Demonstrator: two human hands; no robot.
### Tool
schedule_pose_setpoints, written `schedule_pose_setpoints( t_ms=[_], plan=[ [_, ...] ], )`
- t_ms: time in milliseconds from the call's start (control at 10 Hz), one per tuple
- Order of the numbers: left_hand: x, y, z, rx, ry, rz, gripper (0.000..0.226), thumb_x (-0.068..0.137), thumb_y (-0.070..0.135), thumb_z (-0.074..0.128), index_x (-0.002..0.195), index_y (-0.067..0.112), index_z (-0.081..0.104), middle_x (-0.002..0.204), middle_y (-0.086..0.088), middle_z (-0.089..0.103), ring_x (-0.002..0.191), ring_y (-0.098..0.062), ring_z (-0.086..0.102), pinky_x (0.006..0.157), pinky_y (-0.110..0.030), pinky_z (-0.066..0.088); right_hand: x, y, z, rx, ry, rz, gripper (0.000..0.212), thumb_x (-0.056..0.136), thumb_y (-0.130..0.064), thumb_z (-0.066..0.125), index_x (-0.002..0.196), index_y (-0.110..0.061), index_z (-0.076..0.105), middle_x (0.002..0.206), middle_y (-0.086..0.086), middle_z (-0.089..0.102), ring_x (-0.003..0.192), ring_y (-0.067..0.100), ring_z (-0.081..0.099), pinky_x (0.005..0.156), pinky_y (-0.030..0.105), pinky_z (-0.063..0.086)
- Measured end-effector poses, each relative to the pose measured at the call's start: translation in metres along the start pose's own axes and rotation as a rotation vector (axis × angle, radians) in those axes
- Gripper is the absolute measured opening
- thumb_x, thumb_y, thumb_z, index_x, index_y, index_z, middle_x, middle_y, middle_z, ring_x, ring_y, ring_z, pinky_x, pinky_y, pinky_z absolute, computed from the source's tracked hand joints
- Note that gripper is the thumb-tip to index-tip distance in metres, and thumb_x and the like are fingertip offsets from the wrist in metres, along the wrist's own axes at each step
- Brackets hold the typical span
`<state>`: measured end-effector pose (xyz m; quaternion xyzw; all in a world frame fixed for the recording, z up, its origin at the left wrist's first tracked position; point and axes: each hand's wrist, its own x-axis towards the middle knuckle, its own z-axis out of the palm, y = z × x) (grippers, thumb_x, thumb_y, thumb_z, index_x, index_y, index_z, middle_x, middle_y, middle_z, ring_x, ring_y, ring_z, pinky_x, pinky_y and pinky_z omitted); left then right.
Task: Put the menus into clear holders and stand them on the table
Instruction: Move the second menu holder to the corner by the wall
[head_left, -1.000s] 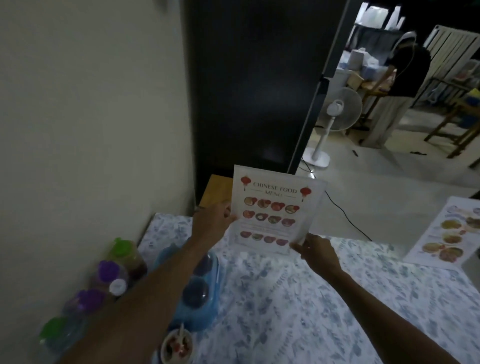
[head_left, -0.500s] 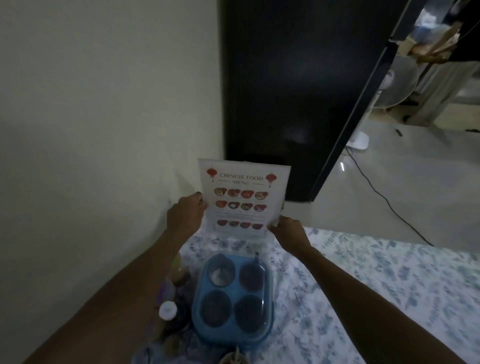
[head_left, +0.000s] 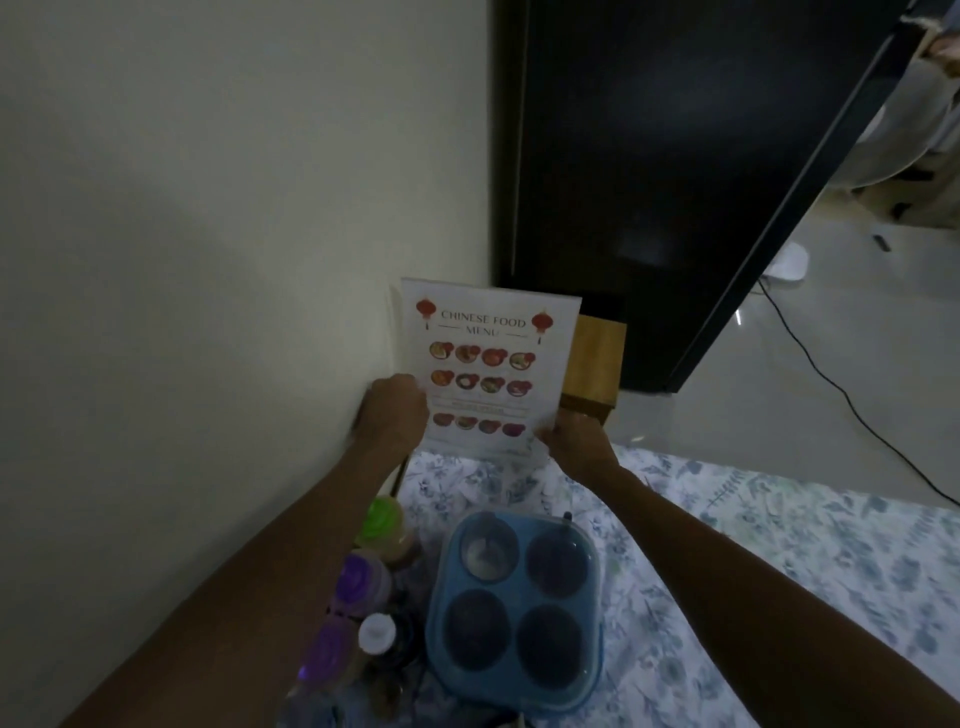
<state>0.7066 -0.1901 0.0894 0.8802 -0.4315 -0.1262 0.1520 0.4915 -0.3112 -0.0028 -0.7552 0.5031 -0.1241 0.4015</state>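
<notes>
A white "Chinese Food Menu" sheet in a clear holder (head_left: 488, 364) stands upright at the far left corner of the table (head_left: 779, 545), close to the wall. My left hand (head_left: 395, 410) grips its left edge. My right hand (head_left: 576, 441) grips its lower right corner. Whether the holder's base touches the floral cloth is hidden behind my hands.
A blue four-cup condiment box (head_left: 514, 608) sits just in front of the menu. Bottles with green (head_left: 384, 519), purple (head_left: 358, 577) and white (head_left: 376, 631) caps line the wall on the left. A wooden block (head_left: 595, 364) and a dark door panel (head_left: 675, 182) lie beyond the table.
Both hands have carried the menu holder left and down, from mid-air to the table's far corner by the wall. My view has swung left, so the second menu at the right is out of sight.
</notes>
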Motion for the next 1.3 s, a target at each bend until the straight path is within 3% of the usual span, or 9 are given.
schedule_pose_setpoints(
  t_ms=[200,800,1300],
  plan=[
    [-0.003,-0.002,0.006,-0.011,-0.017,0.036,0.025,0.097,0.020,0.052,0.096,0.001,0.069,0.096,-0.021,0.073,0.086,-0.038,0.069,0.073,-0.040,0.058,0.011,-0.009,0.020,-0.047,-0.011,0.023,0.017,0.099,-0.018,0.053,0.111,-0.008,0.061,0.110,0.013,0.068,0.101,0.030,0.068,0.092,0.046,0.058],
    [-0.004,0.000,0.013,0.017,-0.005,0.034,0.024,0.095,0.034,0.055,0.100,0.017,0.072,0.097,-0.013,0.072,0.085,-0.033,0.069,0.075,-0.043,0.059,0.002,-0.014,0.019,-0.187,0.000,-0.007,0.019,0.098,-0.011,0.053,0.111,-0.002,0.063,0.108,0.018,0.070,0.098,0.034,0.069,0.088,0.048,0.060],
    [-0.005,0.002,0.015,0.041,0.003,0.013,0.025,0.094,0.038,0.057,0.102,0.018,0.071,0.099,-0.011,0.072,0.086,-0.032,0.069,0.074,-0.040,0.057,-0.006,-0.023,0.014,-0.124,-0.026,-0.001,0.027,0.101,-0.011,0.049,0.126,-0.002,0.053,0.119,0.018,0.065,0.104,0.035,0.067,0.092,0.047,0.058]
  ],
)
